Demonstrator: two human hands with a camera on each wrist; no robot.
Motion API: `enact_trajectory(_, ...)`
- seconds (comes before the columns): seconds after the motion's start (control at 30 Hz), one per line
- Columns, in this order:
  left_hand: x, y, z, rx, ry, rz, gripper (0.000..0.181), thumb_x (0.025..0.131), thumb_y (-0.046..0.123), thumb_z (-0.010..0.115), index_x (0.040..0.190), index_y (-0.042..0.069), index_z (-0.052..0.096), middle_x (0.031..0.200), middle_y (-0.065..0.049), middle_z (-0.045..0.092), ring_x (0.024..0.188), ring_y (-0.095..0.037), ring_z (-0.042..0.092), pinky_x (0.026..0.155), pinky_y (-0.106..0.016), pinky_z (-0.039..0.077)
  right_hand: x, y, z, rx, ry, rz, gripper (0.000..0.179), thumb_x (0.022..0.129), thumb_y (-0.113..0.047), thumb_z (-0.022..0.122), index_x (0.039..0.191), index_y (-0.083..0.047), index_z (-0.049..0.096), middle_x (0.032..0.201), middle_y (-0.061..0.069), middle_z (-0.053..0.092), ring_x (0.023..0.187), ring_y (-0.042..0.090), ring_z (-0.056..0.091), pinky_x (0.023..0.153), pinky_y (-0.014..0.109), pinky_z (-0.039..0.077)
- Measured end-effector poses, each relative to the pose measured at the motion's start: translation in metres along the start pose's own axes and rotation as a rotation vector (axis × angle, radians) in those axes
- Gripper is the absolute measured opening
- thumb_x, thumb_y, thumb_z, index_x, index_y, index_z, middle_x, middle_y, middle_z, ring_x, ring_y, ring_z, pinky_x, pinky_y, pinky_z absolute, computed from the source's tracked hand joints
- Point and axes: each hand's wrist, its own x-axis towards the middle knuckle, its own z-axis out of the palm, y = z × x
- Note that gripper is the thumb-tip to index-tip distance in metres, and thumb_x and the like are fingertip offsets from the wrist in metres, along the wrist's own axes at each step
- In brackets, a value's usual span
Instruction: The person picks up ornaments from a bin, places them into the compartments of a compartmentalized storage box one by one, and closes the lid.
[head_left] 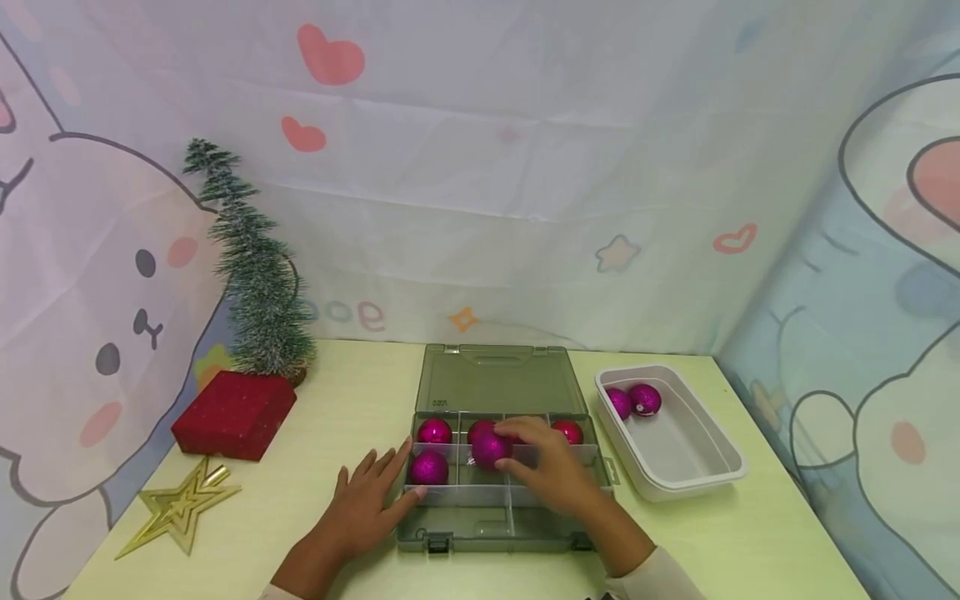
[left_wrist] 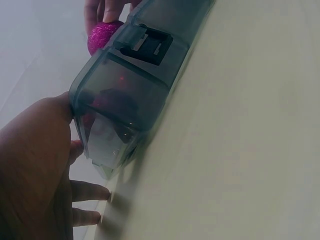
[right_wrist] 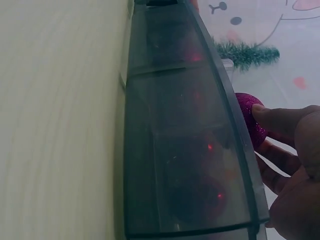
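My right hand pinches a glittery magenta Christmas ball between thumb and fingers, over the middle of a clear grey compartment box. In the right wrist view that ball shows just above the box wall. Against the box's left edge rests my left hand, fingers spread and thumb at the near divider. Another glittery ball sits in the left middle compartment. Along the back row lie shiny balls, one at the left, a red one at the right, and one partly hidden behind the held ball.
A white plastic tub on the right holds two glittery balls. The box's lid lies folded back. To the left stand a small frosted Christmas tree, a red block and a gold star topper.
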Motion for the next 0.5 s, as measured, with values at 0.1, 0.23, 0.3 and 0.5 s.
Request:
enact_trajectory(0.1,0.0,0.0,0.0,0.002,-0.002,-0.004,0.082,0.108,0.067,0.053,0.176,0.031,0.025,0.173,-0.019,0.044,0.164,-0.055,0.027,0.121,-0.091,0.007,-0.001,0.002,0.003,-0.011,-0.008,-0.019,0.046,0.091,-0.013,0.088,0.135,-0.011,0.076,0.141,0.008,0.073,0.136,0.033,0.067,0.114,0.056,0.055)
enact_trajectory(0.23,0.001,0.001,0.0,0.004,-0.004,-0.004,0.082,0.107,0.067,0.053,0.176,0.031,0.026,0.172,-0.019,0.045,0.164,-0.056,0.028,0.121,-0.091,0.007,-0.001,0.003,0.006,-0.038,-0.007,-0.043,0.046,0.091,-0.015,0.088,0.135,-0.012,0.076,0.14,0.006,0.074,0.135,0.032,0.067,0.114,0.058,0.054)
enact_trajectory(0.3,0.001,0.001,0.0,0.006,-0.003,-0.005,0.082,0.107,0.067,0.053,0.176,0.031,0.026,0.172,-0.02,0.045,0.164,-0.056,0.028,0.121,-0.091,0.008,-0.002,0.004,0.007,-0.039,-0.008,-0.06,0.045,0.09,-0.015,0.089,0.134,-0.012,0.076,0.139,0.006,0.075,0.134,0.031,0.068,0.114,0.058,0.054)
enact_trajectory(0.5,0.001,0.001,0.0,0.014,-0.001,-0.007,0.082,0.107,0.068,0.053,0.176,0.031,0.026,0.172,-0.019,0.046,0.163,-0.056,0.029,0.121,-0.091,0.009,-0.002,0.007,0.012,-0.086,-0.024,-0.109,0.043,0.091,-0.018,0.088,0.133,-0.012,0.076,0.135,0.003,0.077,0.129,0.027,0.069,0.113,0.063,0.05)
